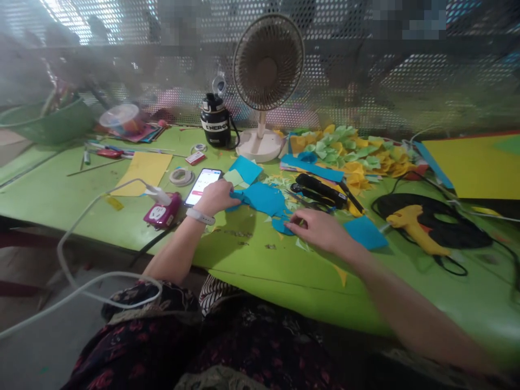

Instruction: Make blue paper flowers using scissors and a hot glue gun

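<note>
My left hand (217, 196), with a white band on its wrist, is closed on the edge of a small piece of blue paper. Beside it lies a larger cut blue paper shape (266, 199). Between the thumb and fingers of my right hand (317, 226) is the edge of a rounded blue paper piece (281, 225), low over the table. A lit phone (202, 184) is partly behind my left hand. Past my right hand lie a black stapler-like tool (320, 189) and a blue paper square (366, 233).
A fan (268, 67) and a black bottle (216, 122) stand at the back. A yellow glue gun (418, 227) rests at right, near a heap of cut paper petals (353, 151). A purple power socket (162, 211) with a white cable sits at left.
</note>
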{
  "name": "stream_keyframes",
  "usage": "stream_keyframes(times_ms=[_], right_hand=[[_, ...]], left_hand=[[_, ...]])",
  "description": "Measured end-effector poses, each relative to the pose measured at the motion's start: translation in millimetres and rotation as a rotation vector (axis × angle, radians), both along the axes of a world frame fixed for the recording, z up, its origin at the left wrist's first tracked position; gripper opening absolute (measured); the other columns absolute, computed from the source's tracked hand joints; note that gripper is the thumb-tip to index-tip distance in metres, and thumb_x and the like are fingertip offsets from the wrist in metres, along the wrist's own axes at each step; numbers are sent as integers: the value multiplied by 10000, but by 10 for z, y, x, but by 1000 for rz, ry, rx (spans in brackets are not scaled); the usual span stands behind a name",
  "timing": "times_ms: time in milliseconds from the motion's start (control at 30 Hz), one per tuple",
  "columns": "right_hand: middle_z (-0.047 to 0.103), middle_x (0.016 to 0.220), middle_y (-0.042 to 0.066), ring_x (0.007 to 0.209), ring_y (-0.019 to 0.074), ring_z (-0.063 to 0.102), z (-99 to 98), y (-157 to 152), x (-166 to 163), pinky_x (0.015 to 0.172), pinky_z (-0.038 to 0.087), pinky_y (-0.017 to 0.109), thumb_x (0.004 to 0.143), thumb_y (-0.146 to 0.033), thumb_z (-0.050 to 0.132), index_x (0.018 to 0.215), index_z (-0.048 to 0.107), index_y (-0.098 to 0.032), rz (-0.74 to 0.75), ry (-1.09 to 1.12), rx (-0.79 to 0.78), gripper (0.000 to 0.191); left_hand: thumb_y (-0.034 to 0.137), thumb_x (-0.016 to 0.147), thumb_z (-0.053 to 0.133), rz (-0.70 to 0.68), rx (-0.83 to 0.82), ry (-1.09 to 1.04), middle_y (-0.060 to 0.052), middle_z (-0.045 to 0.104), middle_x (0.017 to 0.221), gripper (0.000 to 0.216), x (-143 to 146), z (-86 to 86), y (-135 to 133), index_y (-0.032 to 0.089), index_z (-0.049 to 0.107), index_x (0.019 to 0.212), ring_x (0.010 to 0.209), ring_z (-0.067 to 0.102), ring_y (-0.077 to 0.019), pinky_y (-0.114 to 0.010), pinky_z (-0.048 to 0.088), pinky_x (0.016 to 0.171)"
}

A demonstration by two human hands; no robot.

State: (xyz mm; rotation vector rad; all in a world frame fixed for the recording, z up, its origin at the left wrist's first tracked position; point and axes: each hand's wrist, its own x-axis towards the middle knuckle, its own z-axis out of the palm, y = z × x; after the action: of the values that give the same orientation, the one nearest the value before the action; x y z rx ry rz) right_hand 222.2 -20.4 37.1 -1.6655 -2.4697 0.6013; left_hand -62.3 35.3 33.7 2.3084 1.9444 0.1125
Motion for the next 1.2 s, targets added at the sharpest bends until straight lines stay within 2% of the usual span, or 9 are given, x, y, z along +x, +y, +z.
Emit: stream_keyframes(times_ms=[133,200,400,667,900,1100,1200], right_hand=[[749,942,84,816,231,660,-23,-2,7,611,394,301,930,-418,569,884,686,-206,-2,12,-12,246],[747,948,82,825,231,660,-40,-1,10,616,400,303,932,-418,565,892,692,-208,4,13,-9,248],[742,973,92,836,239,665,-53,2,6,628,417,314,936,-414,561,907,695,-206,14,-7,13,249],[736,963,95,823,240,663,-72,3,26,630,434,325,944,-405,540,907,688,-214,44,-2,44,244],[718,956,92,805,219,651,-86,13,48,630,422,303,939,-406,546,932,693,-204,96,10,50,250],[703,989,98,846,227,649,-69,7,47,663,418,304,959,-382,533,956,676,-195,114,-15,23,236],[709,977,95,824,224,648,-88,16,59,657,422,306,952,-383,541,935,678,-201,117,1,36,228]], left_hand=[[588,791,639,0,-18,-18,-148,720,890,453,-2,35,7,161,753,890,843,653,-289,-327,418,635],[591,810,601,28,-20,-15,-140,716,861,447,19,47,-4,173,750,861,826,655,-282,-325,418,634],[427,773,596,69,24,30,-170,696,1021,389,123,13,-49,130,712,996,871,662,-309,-344,427,636],[246,819,508,107,9,85,-168,696,925,235,174,51,-81,127,705,868,825,664,-289,-333,409,613],[148,801,496,52,-32,109,-163,693,1082,361,116,57,-70,142,686,1108,946,669,-301,-318,437,656],[195,883,471,120,-11,123,-168,716,913,252,54,170,-84,149,713,828,907,675,-315,-337,439,666],[242,889,522,170,97,-18,-151,714,875,217,27,216,-75,155,675,761,929,672,-325,-362,462,705]])
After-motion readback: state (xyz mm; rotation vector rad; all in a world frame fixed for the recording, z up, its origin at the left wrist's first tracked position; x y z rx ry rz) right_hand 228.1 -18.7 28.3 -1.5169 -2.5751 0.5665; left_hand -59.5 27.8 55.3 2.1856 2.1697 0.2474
